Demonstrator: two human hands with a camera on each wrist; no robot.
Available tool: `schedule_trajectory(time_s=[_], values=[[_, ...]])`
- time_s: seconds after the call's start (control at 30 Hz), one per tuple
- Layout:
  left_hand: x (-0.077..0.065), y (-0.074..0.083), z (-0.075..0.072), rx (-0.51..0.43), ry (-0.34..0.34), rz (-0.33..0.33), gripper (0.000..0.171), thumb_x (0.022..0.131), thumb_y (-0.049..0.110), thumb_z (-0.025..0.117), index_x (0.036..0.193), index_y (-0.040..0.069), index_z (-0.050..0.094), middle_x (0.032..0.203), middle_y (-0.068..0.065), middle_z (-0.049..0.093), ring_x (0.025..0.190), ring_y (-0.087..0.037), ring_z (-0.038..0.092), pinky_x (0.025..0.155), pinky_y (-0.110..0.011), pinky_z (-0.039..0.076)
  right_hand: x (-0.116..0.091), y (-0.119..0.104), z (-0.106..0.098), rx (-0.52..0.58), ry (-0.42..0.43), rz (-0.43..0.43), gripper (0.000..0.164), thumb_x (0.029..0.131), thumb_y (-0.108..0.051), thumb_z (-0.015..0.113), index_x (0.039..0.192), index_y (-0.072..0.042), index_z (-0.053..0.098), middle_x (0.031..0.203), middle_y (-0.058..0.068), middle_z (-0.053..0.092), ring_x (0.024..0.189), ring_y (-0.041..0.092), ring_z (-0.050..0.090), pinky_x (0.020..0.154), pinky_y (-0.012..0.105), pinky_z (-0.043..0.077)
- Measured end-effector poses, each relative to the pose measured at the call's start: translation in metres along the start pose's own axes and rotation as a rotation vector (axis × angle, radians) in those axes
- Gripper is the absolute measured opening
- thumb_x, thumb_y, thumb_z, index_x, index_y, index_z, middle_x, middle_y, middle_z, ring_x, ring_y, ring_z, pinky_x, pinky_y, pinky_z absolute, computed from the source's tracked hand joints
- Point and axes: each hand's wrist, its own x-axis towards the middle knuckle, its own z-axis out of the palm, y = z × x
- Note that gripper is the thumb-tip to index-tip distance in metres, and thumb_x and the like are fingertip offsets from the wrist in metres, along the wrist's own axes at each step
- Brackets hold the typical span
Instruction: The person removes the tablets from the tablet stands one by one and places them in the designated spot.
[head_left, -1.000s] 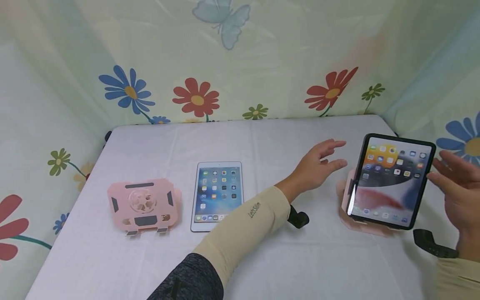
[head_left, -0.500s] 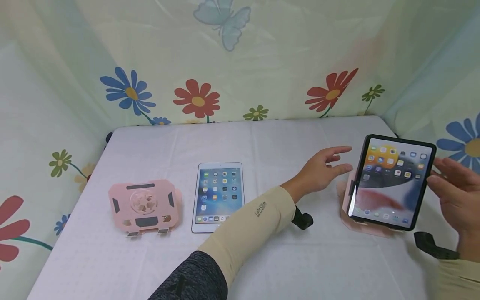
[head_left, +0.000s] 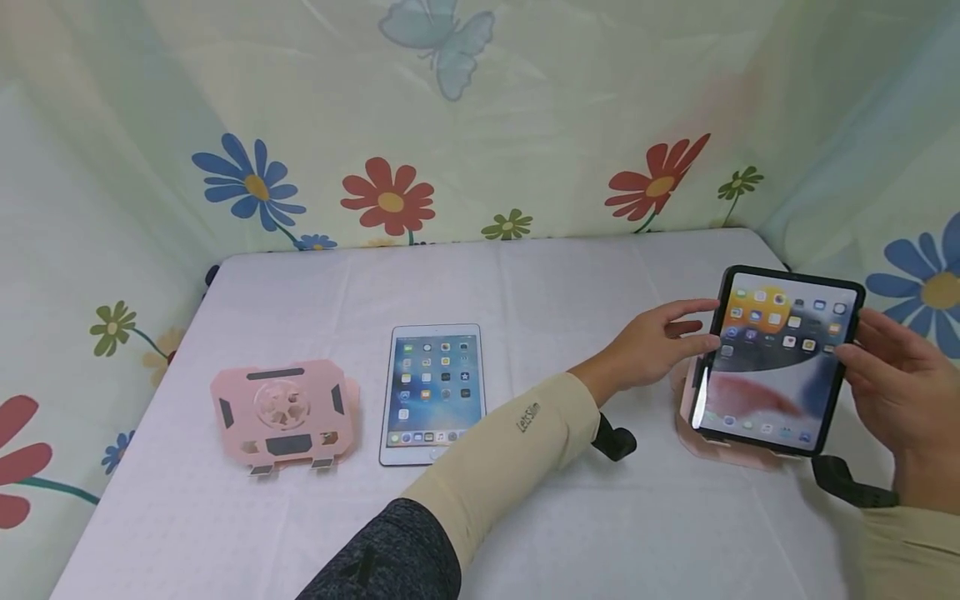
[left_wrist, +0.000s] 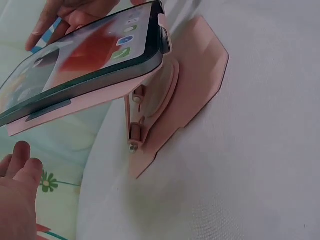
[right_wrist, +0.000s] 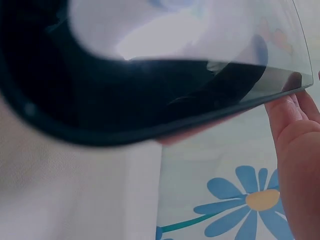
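Observation:
A black-framed tablet (head_left: 776, 358) with a lit screen leans tilted on a pink folding stand (head_left: 720, 450) at the right of the table. My left hand (head_left: 652, 346) is by the tablet's left edge. In the left wrist view, its fingertips (left_wrist: 21, 152) are close to the stand's pink plate (left_wrist: 92, 102), with a small gap. At the opposite edge is my right hand (head_left: 900, 383), its thumb overlapping the frame in the head view and its other fingers partly hidden behind the tablet. Whether the right hand touches the edge is unclear.
A smaller white tablet (head_left: 431, 392) lies flat mid-table, partly behind the left sleeve (head_left: 510, 450). Another pink stand (head_left: 283, 412) with grey pads stands at the left. Flowered curtain (head_left: 570, 108) surrounds the white-covered table (head_left: 600, 533). Black wrist cameras (head_left: 615, 439) hang below both wrists.
My left hand has moved right and slightly down, up to the black-framed tablet's left edge. The right hand has drawn in toward its right edge. Tablets and stands look unmoved.

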Motion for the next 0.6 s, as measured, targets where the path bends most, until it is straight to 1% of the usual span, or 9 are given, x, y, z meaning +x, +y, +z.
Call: schedule_trajectory(time_s=[0.13,0.33,0.47,0.6], values=[[0.001,0.002,0.002,0.014,-0.010,0.004,0.046,0.098,0.024,0.067,0.142,0.030,0.056,0.140,0.016,0.053,0.118,0.005,0.053,0.090,-0.013,0.046,0.000,-0.001,0.001,0.009,-0.006,0.018,0.049,0.091,0.013,0.064,0.137,-0.001,0.059,0.125,0.000,0.064,0.106,0.011,0.055,0.083,0.009,0.047],[0.003,0.006,0.005,0.011,-0.007,-0.008,0.044,0.097,0.023,0.068,0.140,0.028,0.059,0.127,0.018,0.059,0.110,0.006,0.056,0.085,-0.011,0.047,-0.002,-0.008,0.006,0.035,-0.037,0.052,0.047,0.092,0.014,0.061,0.136,-0.002,0.061,0.122,-0.001,0.062,0.106,0.010,0.053,0.082,0.011,0.049],[0.006,0.009,0.007,0.028,-0.001,-0.020,0.044,0.096,0.023,0.070,0.139,0.029,0.060,0.125,0.018,0.059,0.107,0.006,0.057,0.083,-0.011,0.047,-0.001,-0.009,0.009,0.036,-0.059,0.057,0.048,0.092,0.013,0.060,0.138,-0.003,0.060,0.122,-0.001,0.062,0.107,0.011,0.050,0.083,0.011,0.049],[0.007,0.011,0.009,0.040,0.010,-0.036,0.044,0.096,0.024,0.070,0.139,0.030,0.061,0.123,0.018,0.060,0.105,0.006,0.057,0.082,-0.011,0.048,0.001,-0.008,0.009,0.038,-0.102,0.054,0.051,0.094,0.013,0.058,0.142,-0.003,0.055,0.127,-0.001,0.059,0.112,0.012,0.046,0.084,0.011,0.048]])
